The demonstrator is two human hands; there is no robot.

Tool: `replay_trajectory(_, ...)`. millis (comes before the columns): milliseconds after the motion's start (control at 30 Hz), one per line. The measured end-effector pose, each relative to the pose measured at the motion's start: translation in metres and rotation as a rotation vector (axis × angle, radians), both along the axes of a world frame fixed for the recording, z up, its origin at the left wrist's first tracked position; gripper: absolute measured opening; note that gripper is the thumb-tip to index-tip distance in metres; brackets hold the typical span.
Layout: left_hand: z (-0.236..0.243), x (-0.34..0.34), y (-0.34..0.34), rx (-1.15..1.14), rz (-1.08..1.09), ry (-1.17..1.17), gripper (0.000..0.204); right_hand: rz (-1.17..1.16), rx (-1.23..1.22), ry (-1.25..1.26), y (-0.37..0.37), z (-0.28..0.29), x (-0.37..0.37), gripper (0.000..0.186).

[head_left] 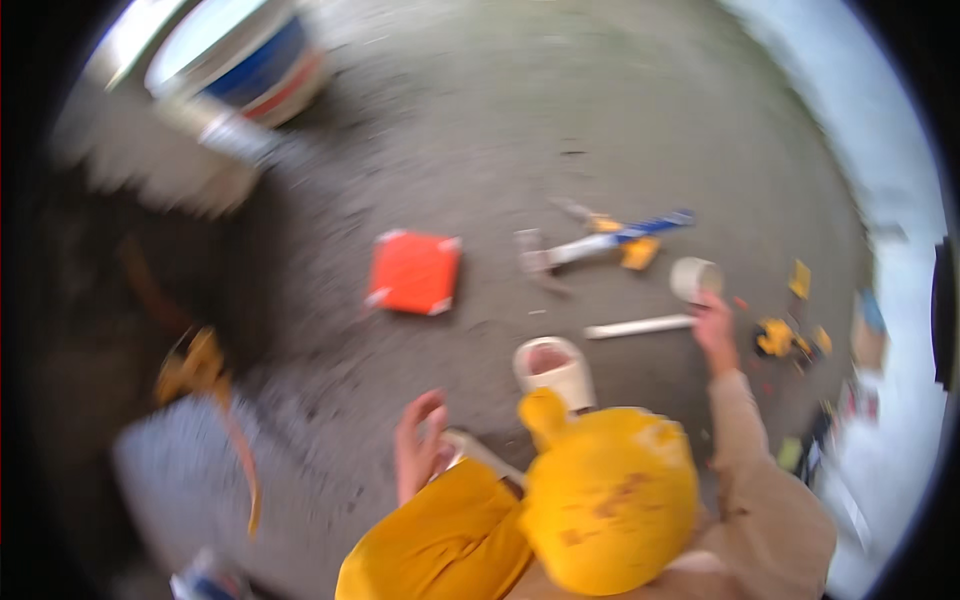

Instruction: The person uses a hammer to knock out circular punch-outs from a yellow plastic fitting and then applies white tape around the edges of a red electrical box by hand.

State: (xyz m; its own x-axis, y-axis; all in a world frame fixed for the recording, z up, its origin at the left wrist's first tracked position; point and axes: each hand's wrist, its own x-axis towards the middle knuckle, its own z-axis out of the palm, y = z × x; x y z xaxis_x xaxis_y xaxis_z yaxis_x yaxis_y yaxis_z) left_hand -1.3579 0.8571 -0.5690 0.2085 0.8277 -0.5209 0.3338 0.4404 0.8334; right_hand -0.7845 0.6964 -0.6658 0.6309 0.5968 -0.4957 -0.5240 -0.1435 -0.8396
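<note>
My right hand [714, 328] reaches forward on the right, its fingers closed on the edge of a pale tape roll [695, 280]. A white stick [640, 327] lies on the floor, one end beside that hand. My left hand [420, 440] is raised beside my knee, fingers apart and holding nothing. Ahead lies a claw hammer [600, 243] with a blue and white handle, over a yellow tool [638, 250] I cannot make out. An orange-red square [415, 272] with pale corners lies left of the hammer. Motion blurs the picture.
A white bucket with blue and red bands [275, 70] stands far left. A brown strap-like thing [205, 370] hangs over a grey block [190, 450]. Yellow and black pieces [785, 338] lie right, near a pale wall [905, 400]. A yellow rounded thing [610, 500] covers my lap; a slipper [565, 375] shows.
</note>
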Motion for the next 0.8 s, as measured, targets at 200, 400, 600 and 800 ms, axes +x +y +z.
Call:
replay_trajectory(200, -0.022, -0.008, 0.007, 0.283, -0.082, 0.165, 0.030, 0.203, -0.232, 0.006, 0.041, 0.019, -0.032, 0.054)
replay_trajectory(400, 0.016, -0.040, -0.004, 0.329, 0.025, 0.308, 0.025, 1.265, 0.253, -1.308, 0.198, 0.054, -0.243, 0.030)
replay_trajectory(600, 0.024, -0.047, -0.010, 0.340, 0.057, 0.402, 0.022, 1.017, -0.001, -1.698, 0.173, 0.022, -0.166, 0.022)
replay_trajectory(800, 0.019, -0.043, 0.001, 0.309, -0.021, 0.255, 0.019, 1.240, -0.359, -1.815, 0.203, 0.051, -0.120, 0.065)
